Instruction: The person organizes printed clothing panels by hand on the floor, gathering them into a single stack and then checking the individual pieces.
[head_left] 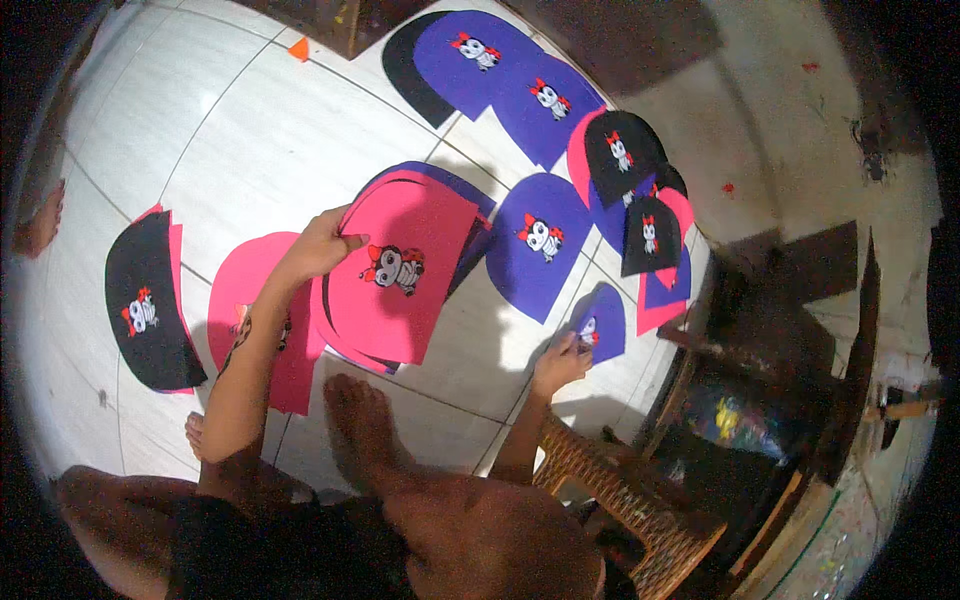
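Observation:
My left hand (318, 250) grips the left edge of a stack of dome-shaped felt-like sheets (432, 225), thumb on top. The uppermost sheet is pink with a ladybug figure wearing a red bow; purple and black edges show beneath. Off to the right, the fingers of my right hand (562, 368) close on a smaller purple dome-shaped sheet (608, 315), partly covering its figure. Between the hands and a little farther off lies a purple sheet (560, 200). Left of the stack, a pink sheet (285, 375) is partly hidden by my left forearm.
A black sheet (150, 260) over pink ones lies at far left. Purple sheets (440, 60) overlap at the back, and black sheets (630, 135) over pink and purple at right. Near right stands a woven stool (650, 520). An orange scrap (298, 49) rests on the tiled floor (250, 110).

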